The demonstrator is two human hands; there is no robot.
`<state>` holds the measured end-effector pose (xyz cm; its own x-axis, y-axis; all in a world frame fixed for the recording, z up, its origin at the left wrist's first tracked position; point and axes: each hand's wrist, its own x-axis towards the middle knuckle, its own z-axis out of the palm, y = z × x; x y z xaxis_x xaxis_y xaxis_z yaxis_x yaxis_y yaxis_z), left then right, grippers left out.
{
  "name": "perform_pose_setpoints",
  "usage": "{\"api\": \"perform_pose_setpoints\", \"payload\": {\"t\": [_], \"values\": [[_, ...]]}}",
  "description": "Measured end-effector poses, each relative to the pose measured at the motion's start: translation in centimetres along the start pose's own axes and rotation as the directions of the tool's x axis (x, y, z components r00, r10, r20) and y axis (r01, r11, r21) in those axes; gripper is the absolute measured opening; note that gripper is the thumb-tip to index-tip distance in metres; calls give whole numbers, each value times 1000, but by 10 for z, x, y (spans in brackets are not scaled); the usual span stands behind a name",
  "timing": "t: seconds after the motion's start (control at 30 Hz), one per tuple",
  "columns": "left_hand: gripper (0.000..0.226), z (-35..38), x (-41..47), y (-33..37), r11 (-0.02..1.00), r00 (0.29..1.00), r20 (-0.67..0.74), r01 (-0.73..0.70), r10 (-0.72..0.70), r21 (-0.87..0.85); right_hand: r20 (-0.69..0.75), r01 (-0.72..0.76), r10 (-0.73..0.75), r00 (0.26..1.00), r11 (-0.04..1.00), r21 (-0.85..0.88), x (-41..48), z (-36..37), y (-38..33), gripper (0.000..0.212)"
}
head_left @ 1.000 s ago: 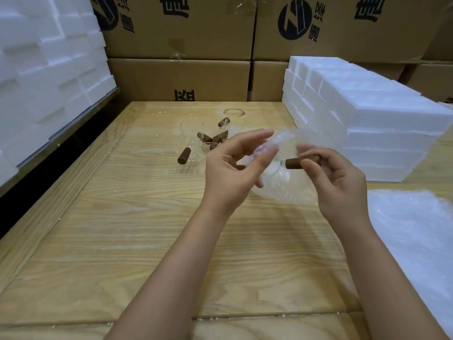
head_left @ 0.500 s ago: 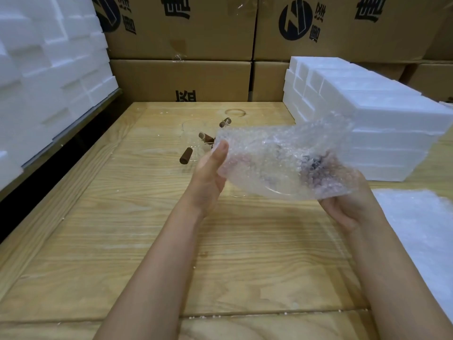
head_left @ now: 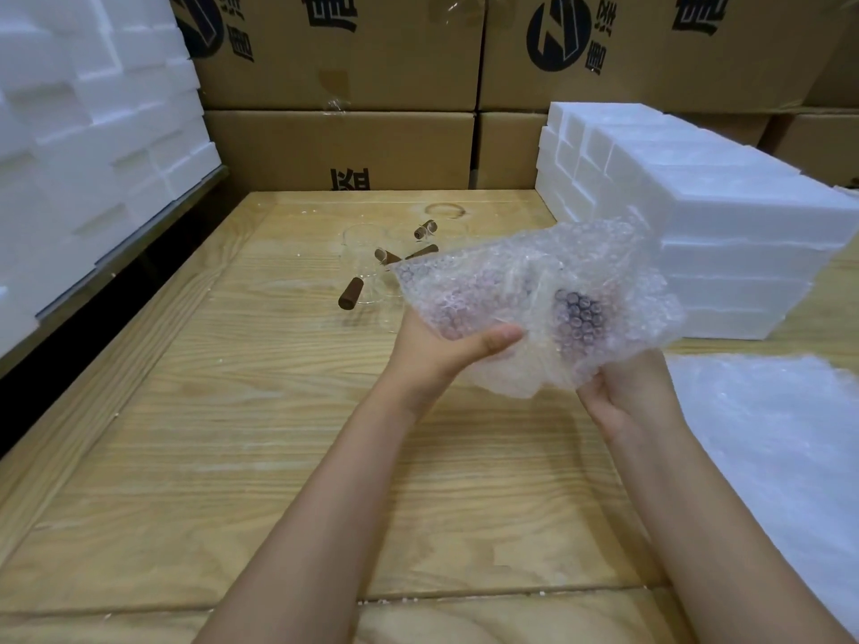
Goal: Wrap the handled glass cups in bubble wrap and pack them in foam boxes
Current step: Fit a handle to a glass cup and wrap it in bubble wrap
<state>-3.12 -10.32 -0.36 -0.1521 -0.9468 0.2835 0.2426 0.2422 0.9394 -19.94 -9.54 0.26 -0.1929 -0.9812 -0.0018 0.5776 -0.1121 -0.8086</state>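
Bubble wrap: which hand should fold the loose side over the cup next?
Probably left: left hand pinches the bubble wrap edge, thumb on top; right hand supports the cup from below.

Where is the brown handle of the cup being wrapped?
In the head view, right of centre: the brown wooden handle shows through the clear bubble wrap held between the left hand and right hand.

Colours on the wooden table
Clear bubble wrap, brown cup handles, white foam boxes and black-printed tan cartons are seen.
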Motion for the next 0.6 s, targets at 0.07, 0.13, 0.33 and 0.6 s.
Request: {"api": "perform_pose_setpoints", "payload": {"t": [0.07, 0.13, 0.33, 0.6], "values": [[46, 5, -1, -1, 999, 1000, -27, -15, 14, -35, -60, 32, -37, 998, 996, -83, -3, 0, 2, 53], [45, 8, -1, -1, 998, 998, -55, -15, 12, -66, -68, 89, -105, 992, 974, -206, -6, 2, 1, 64], [39, 14, -3, -1, 981, 996, -83, 0, -16, -193, 174, 250, -189, 966, 846, -471, -6, 3, -1, 49], [45, 32, -6, -5, 925, 969, -226, 10, -103, -379, 330, 226, -22, 944, 772, -594, -14, 7, 9, 14]]}}
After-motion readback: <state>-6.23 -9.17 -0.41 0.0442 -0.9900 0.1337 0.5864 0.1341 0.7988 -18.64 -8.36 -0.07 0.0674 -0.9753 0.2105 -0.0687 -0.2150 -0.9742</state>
